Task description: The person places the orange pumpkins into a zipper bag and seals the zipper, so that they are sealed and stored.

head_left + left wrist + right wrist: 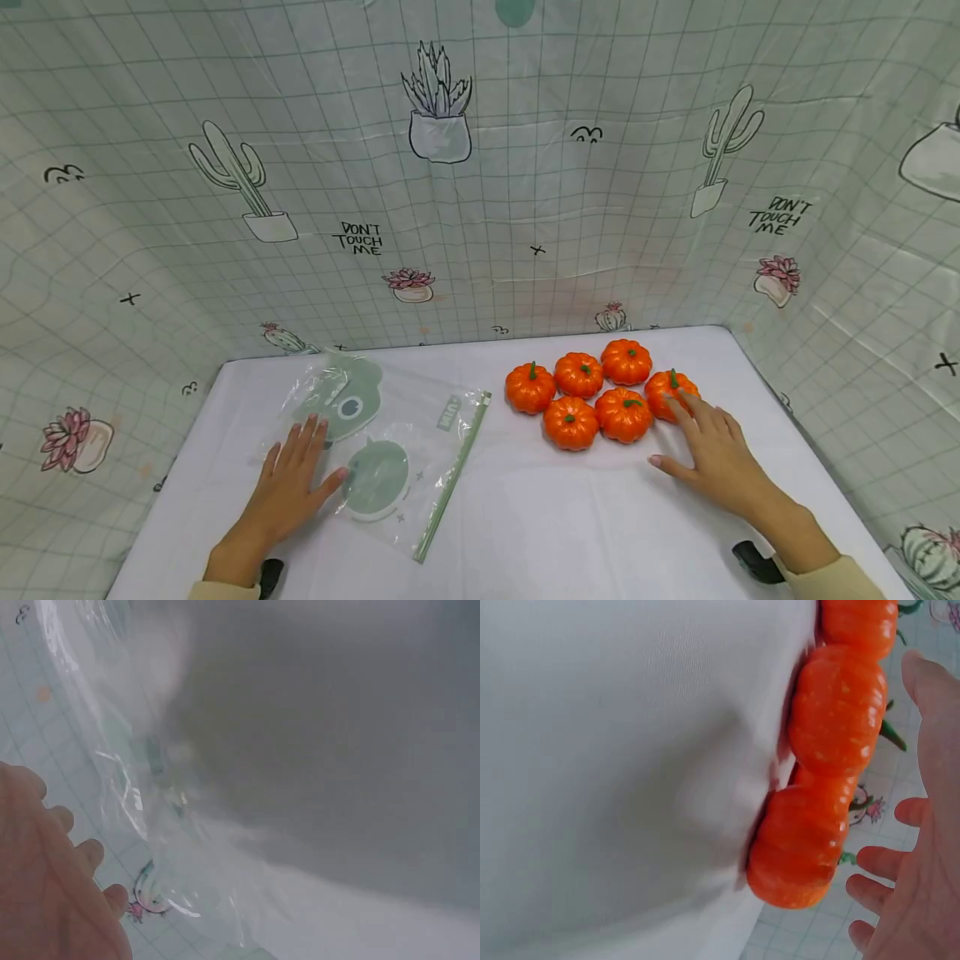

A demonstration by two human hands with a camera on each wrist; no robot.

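Note:
My left hand lies with fingers spread over the left part of a clear zip bag. The bag has a green slider edge and pale green printed shapes, and lies flat on the table. In the left wrist view the crinkled plastic rises close beside the left palm. At the right, several small orange pumpkins with green stems sit in a cluster. My right hand reaches over the rightmost pumpkin, fingertips overlapping it in the head view. The right wrist view shows relaxed fingers beside the pumpkins.
A white cloth covers the table. Behind and at both sides hangs a grid-patterned curtain printed with cacti and words. Dark straps show at both wrists.

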